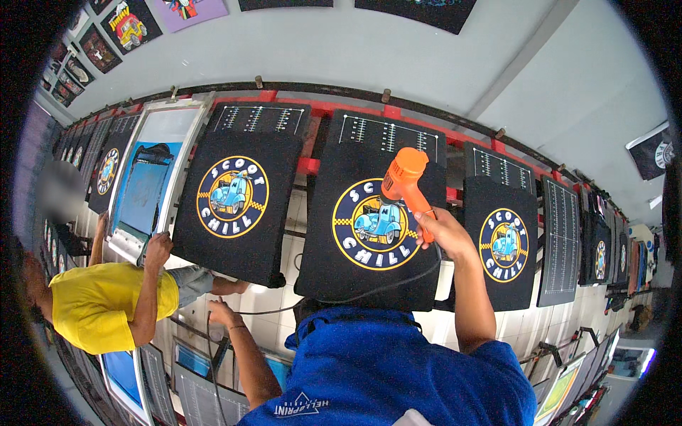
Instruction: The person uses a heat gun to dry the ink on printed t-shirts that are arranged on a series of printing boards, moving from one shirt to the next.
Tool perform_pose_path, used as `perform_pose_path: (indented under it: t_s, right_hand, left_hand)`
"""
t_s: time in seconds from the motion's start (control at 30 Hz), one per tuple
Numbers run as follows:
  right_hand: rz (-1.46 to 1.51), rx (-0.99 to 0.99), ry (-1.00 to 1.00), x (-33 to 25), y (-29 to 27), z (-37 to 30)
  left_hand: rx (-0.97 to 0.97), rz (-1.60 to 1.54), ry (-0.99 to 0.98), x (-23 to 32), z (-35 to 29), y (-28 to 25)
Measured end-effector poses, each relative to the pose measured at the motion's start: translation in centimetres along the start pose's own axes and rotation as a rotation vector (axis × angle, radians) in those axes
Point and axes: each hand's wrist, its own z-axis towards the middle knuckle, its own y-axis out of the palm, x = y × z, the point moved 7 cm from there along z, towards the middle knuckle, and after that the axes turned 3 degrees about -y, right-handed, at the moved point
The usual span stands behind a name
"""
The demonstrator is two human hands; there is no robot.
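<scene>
My right hand (447,234) is wrapped round the handle of an orange hair dryer (407,170). The dryer is over a black T-shirt (320,277) with a round scooter print (373,231), covering part of its upper right edge. Down at the left, my left hand (224,312) is closed on the black power cord (277,311), which sags across to the dryer's handle. Similar printed black T-shirts lie on boards to the left (277,170) and right (490,284).
At the left, a co-worker in a yellow shirt (106,302) holds a framed blue printing screen (142,188) with a squeegee. A red and black rail (327,106) runs behind the boards. More screens (121,376) and grey boards (213,394) stand behind me.
</scene>
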Motion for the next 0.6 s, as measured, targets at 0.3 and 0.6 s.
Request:
perform_pose_path:
  t_s: [0.3, 0.6]
  right_hand:
    - [0.013, 0.147, 0.026, 0.1, 2.5, 0.9]
    - [-0.065, 0.161, 0.005, 1.0, 3.4, 1.4]
  left_hand:
    - [0.038, -0.032, -0.14, 0.5, -2.5, 2.1]
    - [0.057, -0.198, -0.26, 5.9, -9.9, 9.8]
